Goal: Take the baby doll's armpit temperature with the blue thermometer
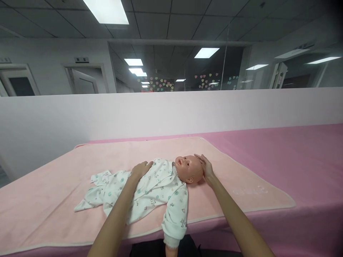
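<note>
A baby doll [158, 189] lies on its back on a peach blanket [61, 182], its head to the right. It wears a white printed top and trousers. My left hand [141, 169] rests on the doll's far side near the waist, fingers laid over the clothing. Against the crown of the doll's bald head [189, 168] lies my right hand [206, 168], its fingers stretched along the top. One doll arm [175, 214] hangs toward me over the near edge. The doll's other arm is hidden from view.
A pink cloth [300, 167] covers the table under the blanket. Behind it runs a low white partition [171, 114]. Beyond stands a glass wall [179, 67] with heart-shaped notes. My dark-clothed lap [144, 250] shows below the near edge.
</note>
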`<action>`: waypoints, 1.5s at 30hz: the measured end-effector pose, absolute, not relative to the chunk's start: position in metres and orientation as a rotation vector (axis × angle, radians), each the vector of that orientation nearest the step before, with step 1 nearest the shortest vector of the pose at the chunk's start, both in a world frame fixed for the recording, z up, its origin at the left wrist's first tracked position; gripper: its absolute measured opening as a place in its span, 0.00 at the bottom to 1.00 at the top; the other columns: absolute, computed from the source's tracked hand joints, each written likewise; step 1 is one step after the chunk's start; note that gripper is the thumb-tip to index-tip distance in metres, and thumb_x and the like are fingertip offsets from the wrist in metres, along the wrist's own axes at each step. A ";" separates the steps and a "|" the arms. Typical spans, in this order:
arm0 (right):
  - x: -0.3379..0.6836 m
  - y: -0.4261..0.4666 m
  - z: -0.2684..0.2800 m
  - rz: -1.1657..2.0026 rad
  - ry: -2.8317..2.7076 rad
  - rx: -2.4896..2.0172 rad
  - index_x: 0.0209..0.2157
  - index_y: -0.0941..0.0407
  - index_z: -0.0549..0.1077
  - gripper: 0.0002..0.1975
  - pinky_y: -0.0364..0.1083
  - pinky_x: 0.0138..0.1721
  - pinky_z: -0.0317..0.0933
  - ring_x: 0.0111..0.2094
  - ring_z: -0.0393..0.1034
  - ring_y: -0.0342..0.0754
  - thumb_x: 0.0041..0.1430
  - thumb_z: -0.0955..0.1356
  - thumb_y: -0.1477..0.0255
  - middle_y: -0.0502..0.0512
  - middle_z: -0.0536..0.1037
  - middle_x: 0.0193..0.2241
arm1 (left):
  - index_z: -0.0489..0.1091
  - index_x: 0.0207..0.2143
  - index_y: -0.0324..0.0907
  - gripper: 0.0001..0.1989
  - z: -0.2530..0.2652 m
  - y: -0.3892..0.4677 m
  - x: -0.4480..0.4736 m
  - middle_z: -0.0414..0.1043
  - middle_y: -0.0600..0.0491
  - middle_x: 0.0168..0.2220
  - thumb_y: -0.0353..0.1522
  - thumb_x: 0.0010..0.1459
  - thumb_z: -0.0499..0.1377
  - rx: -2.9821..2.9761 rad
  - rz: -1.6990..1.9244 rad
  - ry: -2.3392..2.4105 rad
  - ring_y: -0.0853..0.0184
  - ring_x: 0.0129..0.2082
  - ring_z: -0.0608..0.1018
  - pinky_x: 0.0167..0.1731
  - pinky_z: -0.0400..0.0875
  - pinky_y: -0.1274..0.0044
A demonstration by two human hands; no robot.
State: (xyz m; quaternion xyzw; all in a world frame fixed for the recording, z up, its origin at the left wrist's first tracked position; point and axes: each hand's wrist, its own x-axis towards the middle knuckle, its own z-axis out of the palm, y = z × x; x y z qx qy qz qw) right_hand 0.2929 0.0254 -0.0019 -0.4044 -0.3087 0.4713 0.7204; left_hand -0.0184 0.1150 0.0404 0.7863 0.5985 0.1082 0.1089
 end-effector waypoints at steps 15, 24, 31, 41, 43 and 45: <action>0.265 0.004 0.011 1.310 -0.749 -0.805 0.32 0.57 0.77 0.21 0.51 0.40 0.66 0.38 0.73 0.57 0.52 0.62 0.55 0.58 0.79 0.33 | 0.68 0.42 0.43 0.34 0.039 0.113 -0.020 0.71 0.44 0.45 0.54 0.52 0.36 2.286 0.362 1.749 0.51 0.44 0.72 0.40 0.65 0.66; 0.294 0.023 -0.004 1.002 -0.640 -0.834 0.38 0.55 0.73 0.19 0.47 0.47 0.62 0.44 0.70 0.50 0.52 0.63 0.57 0.54 0.77 0.39 | 0.69 0.41 0.42 0.34 0.039 0.114 -0.021 0.72 0.43 0.44 0.55 0.52 0.36 2.303 0.383 1.725 0.51 0.44 0.73 0.39 0.64 0.66; 0.290 0.019 -0.002 1.090 -0.638 -0.773 0.37 0.56 0.74 0.21 0.51 0.45 0.63 0.43 0.71 0.53 0.53 0.61 0.56 0.56 0.78 0.38 | 0.69 0.39 0.42 0.34 0.036 0.116 -0.022 0.73 0.42 0.42 0.55 0.52 0.36 2.303 0.417 1.718 0.51 0.42 0.73 0.38 0.64 0.66; 0.270 0.008 0.008 1.345 -0.784 -0.729 0.40 0.59 0.74 0.25 0.55 0.48 0.60 0.45 0.69 0.58 0.53 0.61 0.54 0.61 0.76 0.41 | 0.69 0.41 0.43 0.34 0.036 0.117 -0.023 0.72 0.43 0.44 0.55 0.52 0.36 2.298 0.404 1.722 0.51 0.43 0.72 0.39 0.64 0.65; 0.279 0.015 0.002 1.170 -0.721 -0.796 0.40 0.57 0.74 0.22 0.53 0.50 0.59 0.46 0.69 0.56 0.52 0.63 0.55 0.58 0.76 0.41 | 0.69 0.41 0.43 0.34 0.036 0.117 -0.022 0.72 0.43 0.44 0.55 0.52 0.36 2.294 0.398 1.725 0.51 0.43 0.72 0.39 0.64 0.65; 0.290 0.023 -0.004 1.038 -0.677 -0.830 0.40 0.55 0.73 0.20 0.51 0.52 0.57 0.48 0.67 0.54 0.52 0.63 0.56 0.57 0.76 0.42 | 0.69 0.41 0.43 0.34 0.037 0.116 -0.022 0.72 0.43 0.44 0.55 0.52 0.36 2.288 0.394 1.728 0.51 0.43 0.73 0.40 0.64 0.65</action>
